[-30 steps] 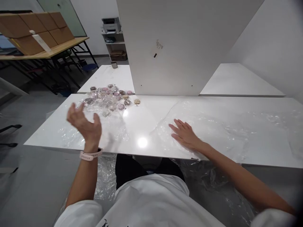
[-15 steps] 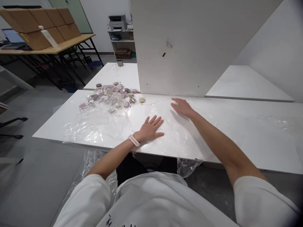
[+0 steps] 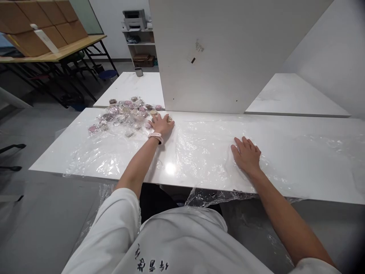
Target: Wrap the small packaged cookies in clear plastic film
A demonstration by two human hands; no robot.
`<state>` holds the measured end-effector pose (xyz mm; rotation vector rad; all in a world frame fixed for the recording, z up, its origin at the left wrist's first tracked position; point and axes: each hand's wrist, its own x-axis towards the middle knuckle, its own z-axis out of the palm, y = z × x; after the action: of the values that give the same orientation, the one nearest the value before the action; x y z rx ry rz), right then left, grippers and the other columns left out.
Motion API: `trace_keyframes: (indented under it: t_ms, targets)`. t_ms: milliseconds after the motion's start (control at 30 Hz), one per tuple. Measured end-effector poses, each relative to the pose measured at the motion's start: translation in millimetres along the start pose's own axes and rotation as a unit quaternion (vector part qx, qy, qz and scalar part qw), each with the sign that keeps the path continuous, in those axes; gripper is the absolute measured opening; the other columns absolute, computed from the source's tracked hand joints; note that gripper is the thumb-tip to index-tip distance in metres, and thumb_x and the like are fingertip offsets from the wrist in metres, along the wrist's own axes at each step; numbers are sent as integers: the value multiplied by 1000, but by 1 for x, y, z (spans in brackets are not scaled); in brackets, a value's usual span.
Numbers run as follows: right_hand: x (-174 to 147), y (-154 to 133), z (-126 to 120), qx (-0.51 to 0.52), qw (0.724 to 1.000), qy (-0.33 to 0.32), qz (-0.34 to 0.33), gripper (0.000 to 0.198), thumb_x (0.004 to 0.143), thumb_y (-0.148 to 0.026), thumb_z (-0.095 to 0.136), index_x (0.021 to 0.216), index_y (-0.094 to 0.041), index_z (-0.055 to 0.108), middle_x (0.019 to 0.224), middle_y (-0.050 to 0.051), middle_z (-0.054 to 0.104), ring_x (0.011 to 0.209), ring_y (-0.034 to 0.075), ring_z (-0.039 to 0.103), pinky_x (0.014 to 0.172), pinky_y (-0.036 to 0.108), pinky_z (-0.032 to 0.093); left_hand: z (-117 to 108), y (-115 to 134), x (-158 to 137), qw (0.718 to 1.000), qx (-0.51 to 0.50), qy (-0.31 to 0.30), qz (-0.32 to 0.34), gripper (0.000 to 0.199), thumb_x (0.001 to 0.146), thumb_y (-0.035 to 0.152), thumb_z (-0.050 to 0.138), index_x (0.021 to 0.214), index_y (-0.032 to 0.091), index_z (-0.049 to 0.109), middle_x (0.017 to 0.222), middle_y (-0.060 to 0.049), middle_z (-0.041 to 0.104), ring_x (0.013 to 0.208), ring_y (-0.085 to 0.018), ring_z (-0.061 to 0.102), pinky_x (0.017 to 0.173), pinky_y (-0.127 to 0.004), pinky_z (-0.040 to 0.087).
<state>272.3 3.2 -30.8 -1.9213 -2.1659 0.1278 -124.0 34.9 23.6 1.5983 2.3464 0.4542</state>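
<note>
My left hand [image 3: 161,125], with a pink band at the wrist, reaches to the right edge of a pile of small round packets in clear wrap [image 3: 124,114], pink, brown and yellowish. Its fingers are spread over the nearest packets; whether it touches them I cannot tell. Farther right, my right hand [image 3: 247,155] rests with fingers apart on a sheet of clear plastic film [image 3: 199,152], holding nothing. The film lies wrinkled over the white table [image 3: 319,171] and hangs past its front edge. More film lies below the pile on the left.
An upright white panel [image 3: 222,57] stands behind the table. A small metal cup [image 3: 138,72] sits on the white surface at the back left. Beyond are cardboard boxes [image 3: 42,30] on a wooden table, a blue stool [image 3: 107,74] and a printer [image 3: 134,19] on a shelf.
My left hand has moved left and away from me to the pile's edge. My right hand has shifted right and closer to me. The film in the middle has been drawn rightward.
</note>
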Motion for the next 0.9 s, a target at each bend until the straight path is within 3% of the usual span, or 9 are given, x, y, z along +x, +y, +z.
trace_keyframes:
  t_ms: [67,167,300,500,700,833,900]
  targets:
    - [8,-4,1,-4,1000,-5,7,64,102,-53,18,152,-24,46,164,12,34,153,31,25,120,59,21,10,1,-2,999,2,17,35,55,91,51,53,141,27,52,155,-15,43,153,-45,13,117,-71,10]
    - [29,-15,4,-5,1000,-19,24,66,102,-53,16,155,-23,41,166,14,28,154,33,21,120,63,18,8,-3,-3,995,-8,20,95,41,88,40,59,126,26,58,138,-15,54,143,-38,32,115,-59,28]
    - [58,-34,8,4,999,-40,32,66,102,-49,15,158,-21,36,168,15,23,155,33,16,120,65,16,-8,-13,2,996,1,9,86,30,80,21,62,109,21,62,127,-16,56,126,-36,45,102,-51,44]
    - [66,-39,13,19,999,-29,29,66,101,-49,15,156,-22,39,168,13,25,155,32,16,121,62,15,-10,-18,14,997,-22,69,18,27,74,15,62,101,20,61,134,-15,47,129,-38,39,102,-54,42]
    - [65,-36,15,25,999,-9,24,63,101,-50,20,153,-24,44,166,12,30,154,32,21,121,61,17,-7,-16,25,991,-104,81,-17,22,75,22,75,91,21,60,126,-14,50,124,-39,41,100,-60,40]
    - [66,-36,14,29,999,-6,23,62,101,-49,22,152,-23,45,165,12,31,153,33,22,121,62,17,-19,8,4,975,-203,87,3,16,81,18,74,87,18,59,124,-11,52,119,-29,46,100,-55,44]
    - [65,-35,14,31,999,-8,22,63,101,-49,22,153,-22,45,166,13,30,153,33,21,121,61,16,-20,31,-23,968,-236,61,54,13,85,12,67,95,19,61,123,-9,55,109,-21,53,94,-47,49]
